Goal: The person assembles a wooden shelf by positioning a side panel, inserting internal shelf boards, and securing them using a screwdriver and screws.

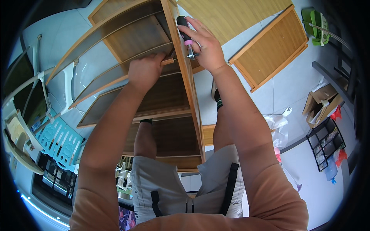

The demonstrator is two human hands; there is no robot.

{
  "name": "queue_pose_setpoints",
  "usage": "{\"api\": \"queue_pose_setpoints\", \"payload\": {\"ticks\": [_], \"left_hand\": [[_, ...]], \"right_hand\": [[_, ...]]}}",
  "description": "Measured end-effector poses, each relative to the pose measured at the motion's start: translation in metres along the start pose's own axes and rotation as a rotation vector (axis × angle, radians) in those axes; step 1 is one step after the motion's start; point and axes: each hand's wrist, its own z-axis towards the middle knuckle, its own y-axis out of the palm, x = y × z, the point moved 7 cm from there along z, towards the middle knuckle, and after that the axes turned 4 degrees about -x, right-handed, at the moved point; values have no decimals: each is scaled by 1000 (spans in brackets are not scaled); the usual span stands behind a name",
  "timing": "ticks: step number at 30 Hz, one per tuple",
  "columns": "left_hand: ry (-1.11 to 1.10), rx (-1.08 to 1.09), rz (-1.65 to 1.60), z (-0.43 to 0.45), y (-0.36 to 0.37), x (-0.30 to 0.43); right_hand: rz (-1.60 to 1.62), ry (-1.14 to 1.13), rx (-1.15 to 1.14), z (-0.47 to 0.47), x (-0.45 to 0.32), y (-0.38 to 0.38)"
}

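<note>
My left hand (146, 70) grips the front edge of a wooden shelf board (114, 79) inside a partly assembled wooden shelving unit. That board's end lies close to the unit's upright side panel (185, 73). On the outer side of this panel, my right hand (209, 47) holds a small ratchet wrench (185, 30) with a black and pink handle. Its metal head is at the panel, near a thin metal fastener between panel and board. The fingertips rest against the handle, and the palm hides part of the head's far side.
A framed wooden panel (271, 47) lies on the tiled floor to the right. Beyond it are a green dustpan and brush (316, 26), an open cardboard box (325, 99) and a black wire rack (325, 144). A white-framed rack with a turquoise slatted panel (59, 140) stands left.
</note>
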Motion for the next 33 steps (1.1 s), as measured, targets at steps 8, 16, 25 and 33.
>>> {"api": "queue_pose_setpoints", "payload": {"ticks": [8, 16, 25, 33], "left_hand": [[-16, -37, 24, 5, -3, 2], [-31, -71, 37, 4, 1, 3], [-18, -40, 4, 6, 4, 0], [-22, -34, -1, 5, 4, -1]], "right_hand": [[169, 400, -378, -73, 27, 20], [428, 946, -64, -82, -62, -15], [568, 1001, -160, -96, -47, -8], [119, 349, -66, -55, 17, 13]]}}
